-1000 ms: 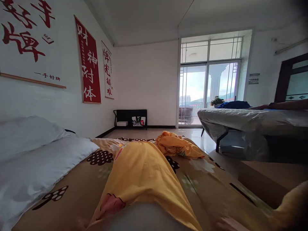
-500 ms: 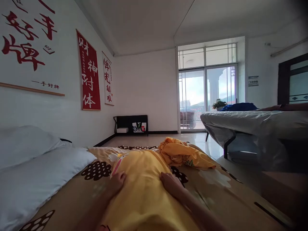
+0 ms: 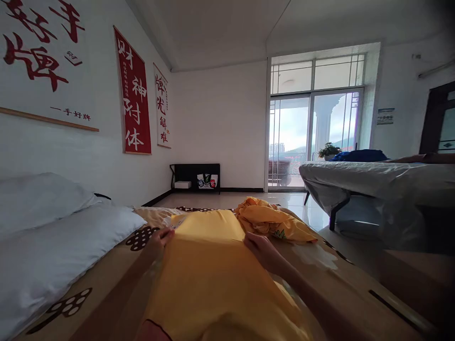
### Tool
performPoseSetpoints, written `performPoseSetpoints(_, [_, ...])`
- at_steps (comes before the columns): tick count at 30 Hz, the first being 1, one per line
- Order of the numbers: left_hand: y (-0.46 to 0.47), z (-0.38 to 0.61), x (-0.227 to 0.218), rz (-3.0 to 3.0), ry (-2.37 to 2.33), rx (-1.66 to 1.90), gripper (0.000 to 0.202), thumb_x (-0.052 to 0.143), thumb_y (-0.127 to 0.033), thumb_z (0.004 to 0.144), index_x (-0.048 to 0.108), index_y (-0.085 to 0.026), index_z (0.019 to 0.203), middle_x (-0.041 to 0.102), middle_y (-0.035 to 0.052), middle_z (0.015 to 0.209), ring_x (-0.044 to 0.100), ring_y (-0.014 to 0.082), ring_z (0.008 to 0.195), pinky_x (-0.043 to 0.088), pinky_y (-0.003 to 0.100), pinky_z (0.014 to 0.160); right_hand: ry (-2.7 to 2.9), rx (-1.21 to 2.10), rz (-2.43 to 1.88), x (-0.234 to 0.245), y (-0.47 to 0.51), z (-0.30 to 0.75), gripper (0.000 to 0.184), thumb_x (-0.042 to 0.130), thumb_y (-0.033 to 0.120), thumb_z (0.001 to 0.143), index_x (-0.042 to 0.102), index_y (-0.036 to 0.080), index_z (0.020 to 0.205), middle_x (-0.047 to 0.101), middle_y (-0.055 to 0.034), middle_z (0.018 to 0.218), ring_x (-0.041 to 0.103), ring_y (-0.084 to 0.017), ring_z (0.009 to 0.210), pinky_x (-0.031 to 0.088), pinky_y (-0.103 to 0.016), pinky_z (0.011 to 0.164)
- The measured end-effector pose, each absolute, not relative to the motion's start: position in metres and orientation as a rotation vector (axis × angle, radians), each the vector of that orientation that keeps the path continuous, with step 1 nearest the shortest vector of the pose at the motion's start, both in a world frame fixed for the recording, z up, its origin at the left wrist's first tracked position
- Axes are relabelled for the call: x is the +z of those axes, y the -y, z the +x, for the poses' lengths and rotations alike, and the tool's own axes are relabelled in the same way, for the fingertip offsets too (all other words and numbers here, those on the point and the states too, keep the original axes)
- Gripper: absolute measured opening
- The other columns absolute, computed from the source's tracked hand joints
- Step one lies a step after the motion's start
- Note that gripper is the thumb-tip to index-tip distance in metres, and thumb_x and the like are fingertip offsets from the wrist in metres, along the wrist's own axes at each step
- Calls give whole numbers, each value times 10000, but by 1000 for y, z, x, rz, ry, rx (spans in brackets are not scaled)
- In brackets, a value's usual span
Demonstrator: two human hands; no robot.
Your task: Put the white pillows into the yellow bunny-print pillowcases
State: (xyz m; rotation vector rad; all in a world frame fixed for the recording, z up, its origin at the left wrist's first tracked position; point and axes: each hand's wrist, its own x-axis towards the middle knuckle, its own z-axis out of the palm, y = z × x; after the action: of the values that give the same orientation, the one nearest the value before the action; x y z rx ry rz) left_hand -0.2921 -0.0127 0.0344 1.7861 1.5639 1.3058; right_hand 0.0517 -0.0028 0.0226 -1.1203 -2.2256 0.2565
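A yellow pillowcase (image 3: pixel 209 251) stretches from close to my body toward the far side of the bed. Its long sides run nearly straight, and a dark red patch shows at the lower left. My left hand (image 3: pixel 161 238) pinches the left edge near the far end. Opposite it, my right hand (image 3: pixel 258 245) grips the right edge with fingers curled in. Between the hands the fabric lies fairly taut and smooth. Just beyond my right hand rests a crumpled yellow cloth (image 3: pixel 273 219) with a green leaf print.
Two white pillows (image 3: pixel 71 255) lie along the left of the patterned bedsheet (image 3: pixel 316 284). At right stands a plastic-covered table (image 3: pixel 355 173) with a potted plant (image 3: pixel 329 150) and blue cloth (image 3: pixel 362 155). A low black shelf (image 3: pixel 188 170) stands against the far wall.
Both hands have moved slightly farther from me and apart, and the left has shifted outward to the pillowcase's edge. The fabric between them has gone from bunched to taut. My view has tilted down slightly.
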Motion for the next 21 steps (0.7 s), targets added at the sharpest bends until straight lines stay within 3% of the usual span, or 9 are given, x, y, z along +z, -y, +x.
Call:
performPoseSetpoints(6, [28,-297,29,1874,-1637,1156,459,510,-616,602,348,-200,494,342,-38,512,325,119,569,254,249,557,2423,288,-1104,20,18,55,284,354,298,899,454,187,658,519,-2,643,384,-114,605,269,-245,590])
performPoseSetpoints(10, [38,-299,25,1923,-1669,1160,422,414,-600,710,362,-206,570,339,-34,561,340,131,599,272,248,572,2393,230,-1137,13,23,55,291,356,312,922,496,187,700,573,-18,696,426,-124,640,279,-248,609])
performPoseSetpoints(16, [49,-296,9,2045,-1800,673,352,427,-488,700,341,-201,515,371,-21,545,371,138,596,259,256,574,2509,386,-1186,-4,23,52,289,354,311,937,506,188,724,621,-45,762,497,-134,684,308,-239,623])
performPoseSetpoints(21, [38,-299,14,2156,-1844,570,300,417,-414,715,370,-196,514,442,-6,554,427,146,611,272,257,593,2491,361,-1227,1,27,52,305,334,342,949,517,190,759,623,-57,791,505,-146,691,343,-255,649])
